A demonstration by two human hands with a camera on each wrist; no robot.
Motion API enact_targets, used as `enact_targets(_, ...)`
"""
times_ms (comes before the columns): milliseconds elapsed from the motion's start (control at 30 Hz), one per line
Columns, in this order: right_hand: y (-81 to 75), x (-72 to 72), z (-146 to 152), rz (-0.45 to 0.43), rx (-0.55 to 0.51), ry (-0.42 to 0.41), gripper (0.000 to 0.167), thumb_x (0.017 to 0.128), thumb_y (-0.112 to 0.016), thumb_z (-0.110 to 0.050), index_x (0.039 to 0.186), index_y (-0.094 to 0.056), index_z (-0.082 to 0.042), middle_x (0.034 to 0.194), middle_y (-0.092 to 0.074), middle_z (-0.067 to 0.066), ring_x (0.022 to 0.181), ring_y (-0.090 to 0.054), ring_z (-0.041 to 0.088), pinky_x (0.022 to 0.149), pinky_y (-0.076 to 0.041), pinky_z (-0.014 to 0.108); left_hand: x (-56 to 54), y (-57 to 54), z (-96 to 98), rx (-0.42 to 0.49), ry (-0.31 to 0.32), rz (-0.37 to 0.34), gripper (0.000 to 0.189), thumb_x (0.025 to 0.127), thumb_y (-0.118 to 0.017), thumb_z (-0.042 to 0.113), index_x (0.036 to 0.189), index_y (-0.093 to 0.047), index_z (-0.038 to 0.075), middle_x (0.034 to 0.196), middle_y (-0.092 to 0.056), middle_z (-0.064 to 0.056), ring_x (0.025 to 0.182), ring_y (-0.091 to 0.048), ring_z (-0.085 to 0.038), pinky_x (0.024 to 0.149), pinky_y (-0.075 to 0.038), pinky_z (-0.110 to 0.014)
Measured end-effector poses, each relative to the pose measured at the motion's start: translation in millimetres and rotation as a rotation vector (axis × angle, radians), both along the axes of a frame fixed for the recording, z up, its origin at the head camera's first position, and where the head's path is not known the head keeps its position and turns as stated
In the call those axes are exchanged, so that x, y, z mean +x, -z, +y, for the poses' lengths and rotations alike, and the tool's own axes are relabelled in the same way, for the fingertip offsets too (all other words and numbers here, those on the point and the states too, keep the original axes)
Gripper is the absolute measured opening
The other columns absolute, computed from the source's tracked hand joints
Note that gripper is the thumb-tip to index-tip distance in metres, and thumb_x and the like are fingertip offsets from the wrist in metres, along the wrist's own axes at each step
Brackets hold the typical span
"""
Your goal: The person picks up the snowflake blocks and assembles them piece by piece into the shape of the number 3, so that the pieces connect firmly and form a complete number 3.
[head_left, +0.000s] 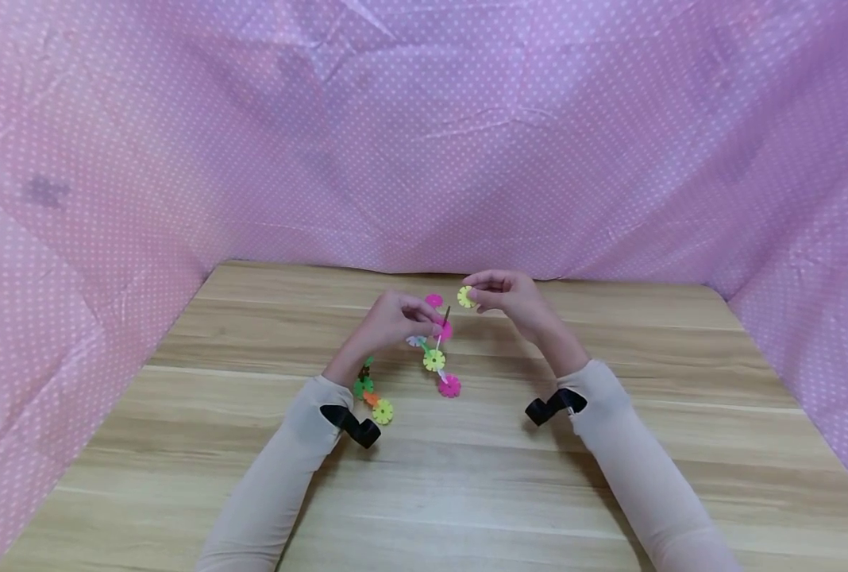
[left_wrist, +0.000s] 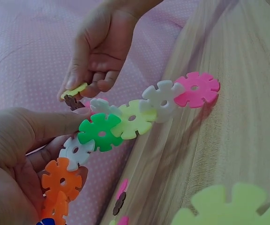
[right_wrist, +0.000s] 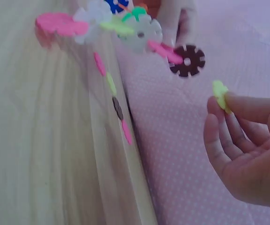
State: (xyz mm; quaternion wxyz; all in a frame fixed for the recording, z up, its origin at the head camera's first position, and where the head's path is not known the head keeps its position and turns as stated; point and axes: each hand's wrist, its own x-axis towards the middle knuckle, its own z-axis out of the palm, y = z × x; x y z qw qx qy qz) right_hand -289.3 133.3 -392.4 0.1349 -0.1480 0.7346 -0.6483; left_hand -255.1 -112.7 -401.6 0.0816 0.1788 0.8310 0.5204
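My left hand (head_left: 398,319) pinches a branching chain of slotted plastic discs, gripping near a pink disc (head_left: 444,330). In the left wrist view the chain includes a green disc (left_wrist: 101,133), a yellow disc (left_wrist: 134,119), an orange disc (left_wrist: 62,179) and a pink end disc (left_wrist: 197,89). A brown disc (right_wrist: 187,61) stands at the tip of another branch. My right hand (head_left: 515,300) pinches a loose yellow disc (right_wrist: 221,95) between thumb and fingers. In the right wrist view that disc is close to the brown one but apart from it.
On the wooden table (head_left: 452,492), a group of joined discs with a yellow one (head_left: 383,411) lies beside my left wrist. A row of pink, yellow and brown discs (right_wrist: 117,108) lies near the table's far edge. Pink dotted cloth (head_left: 424,143) hangs behind.
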Motion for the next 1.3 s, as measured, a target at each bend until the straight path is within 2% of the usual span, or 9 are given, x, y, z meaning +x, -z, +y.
enact_targets(233,-1.7,9.3,-12,0.019,-0.003,0.060,0.031,0.095,-0.070,-0.004,0.122,-0.065,0.008,0.093,-0.073,-0.008,0.084,-0.067,0.009,0.084,-0.060,0.035,0.5,0.1,0.7,-0.010,0.007,-0.016,0.009,0.087,-0.080,0.009,0.096,-0.081,0.007,0.090,-0.078,-0.006,0.069,-0.062,-0.012,0.057,-0.046,-0.019)
enact_targets(467,0.0,11.9,-15,0.055,0.018,0.063,0.027,0.095,-0.070,-0.004,0.118,-0.067,0.009,0.091,-0.073,-0.009,0.082,-0.067,0.008,0.080,-0.061,0.031,1.5,0.0,2.9,-0.011,0.015,-0.014,0.011,0.086,-0.082,0.010,0.097,-0.081,0.007,0.090,-0.079,-0.007,0.071,-0.066,-0.011,0.058,-0.048,-0.020)
enact_targets(667,2.4,12.9,-17,0.068,-0.028,0.071,0.027,0.094,-0.069,0.000,0.118,-0.065,0.013,0.088,-0.073,-0.009,0.078,-0.067,0.007,0.076,-0.062,0.026,1.6,0.8,3.4,-0.011,0.021,-0.017,0.010,0.087,-0.081,0.010,0.096,-0.081,0.007,0.088,-0.079,-0.007,0.071,-0.065,-0.013,0.057,-0.046,-0.020)
enact_targets(900,5.0,13.2,-18,0.078,-0.053,0.072,0.025,0.094,-0.069,0.001,0.116,-0.065,0.013,0.088,-0.074,-0.008,0.076,-0.069,0.007,0.075,-0.062,0.028,1.0,1.4,4.3,-0.027,0.034,0.001,0.010,0.087,-0.081,0.011,0.096,-0.081,0.007,0.087,-0.078,-0.006,0.070,-0.063,-0.012,0.057,-0.046,-0.020)
enact_targets(1067,4.6,12.2,-18,0.069,-0.026,0.064,0.027,0.094,-0.069,0.000,0.117,-0.064,0.014,0.088,-0.073,-0.007,0.077,-0.069,0.007,0.076,-0.062,0.029,0.9,0.8,4.5,-0.031,0.039,0.014,0.009,0.087,-0.080,0.009,0.095,-0.080,0.005,0.087,-0.078,-0.008,0.071,-0.064,-0.012,0.059,-0.049,-0.020)
enact_targets(1300,2.3,11.8,-15,0.070,0.015,0.038,0.026,0.094,-0.070,0.000,0.116,-0.065,0.013,0.087,-0.073,-0.004,0.079,-0.069,0.008,0.074,-0.062,0.027,-0.8,1.3,5.4,-0.011,0.058,-0.042,0.009,0.090,-0.075,0.006,0.097,-0.076,0.000,0.088,-0.076,-0.011,0.072,-0.066,-0.011,0.063,-0.051,-0.020)
